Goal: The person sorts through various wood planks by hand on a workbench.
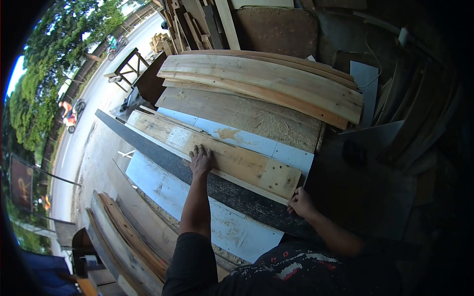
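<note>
A pale wooden plank with knots and nail holes lies lengthwise over the white-topped worktable. My left hand rests on the plank near its middle, fingers spread over the wood. At the plank's near right end corner is my right hand, its fingers pinched together. Whatever is between those fingers, if anything, is too small to make out. A long dark board, speckled with wood dust, runs along the plank's near side.
Several planks are stacked at the table's far side, with sawdust in front of them. More boards lie at the lower left. Timber offcuts lean at the back. A road with motorcycles passes on the left.
</note>
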Demonstrator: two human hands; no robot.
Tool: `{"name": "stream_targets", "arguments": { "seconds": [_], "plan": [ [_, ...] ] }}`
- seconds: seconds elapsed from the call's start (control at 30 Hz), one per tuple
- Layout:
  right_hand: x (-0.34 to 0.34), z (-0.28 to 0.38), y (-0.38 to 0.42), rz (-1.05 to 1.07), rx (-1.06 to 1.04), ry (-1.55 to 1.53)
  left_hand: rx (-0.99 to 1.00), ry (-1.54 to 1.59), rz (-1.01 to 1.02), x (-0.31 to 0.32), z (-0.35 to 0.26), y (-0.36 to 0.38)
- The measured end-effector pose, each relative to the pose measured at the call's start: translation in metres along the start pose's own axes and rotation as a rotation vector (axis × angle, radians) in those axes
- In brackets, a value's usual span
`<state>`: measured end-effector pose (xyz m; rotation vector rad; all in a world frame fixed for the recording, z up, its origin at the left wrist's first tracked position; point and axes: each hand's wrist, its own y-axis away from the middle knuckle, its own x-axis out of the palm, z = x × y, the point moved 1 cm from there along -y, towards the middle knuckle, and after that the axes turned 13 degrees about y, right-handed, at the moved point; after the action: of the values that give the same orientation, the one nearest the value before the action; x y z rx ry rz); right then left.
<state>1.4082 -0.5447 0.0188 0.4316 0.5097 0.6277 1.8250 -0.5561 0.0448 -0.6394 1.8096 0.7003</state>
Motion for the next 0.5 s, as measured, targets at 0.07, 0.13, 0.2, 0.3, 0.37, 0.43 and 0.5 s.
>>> {"name": "stream_targets", "arguments": {
  "seconds": [0.07, 0.13, 0.2, 0.3, 0.37, 0.43, 0.5],
  "plan": [
    [0.001, 0.001, 0.000, 0.001, -0.023, 0.055, -0.002, -0.009, -0.016, 0.002, 0.002, 0.001],
    [0.003, 0.004, 0.000, 0.002, -0.031, 0.070, -0.007, -0.011, -0.025, 0.003, 0.003, -0.001],
    [0.005, 0.007, 0.000, -0.008, -0.040, 0.100, -0.015, -0.007, -0.026, 0.003, 0.005, -0.005],
    [0.010, 0.007, -0.004, -0.015, -0.055, 0.102, -0.017, -0.003, -0.033, 0.000, 0.008, -0.006],
    [0.014, 0.010, -0.007, -0.011, -0.058, 0.102, -0.022, -0.001, -0.035, -0.001, 0.011, -0.011],
    [0.016, 0.015, -0.010, -0.008, -0.056, 0.119, -0.026, 0.004, -0.034, -0.003, 0.014, -0.015],
    [0.018, 0.022, -0.012, -0.008, -0.046, 0.129, -0.027, 0.013, -0.028, -0.006, 0.017, -0.019]
  ]
}}
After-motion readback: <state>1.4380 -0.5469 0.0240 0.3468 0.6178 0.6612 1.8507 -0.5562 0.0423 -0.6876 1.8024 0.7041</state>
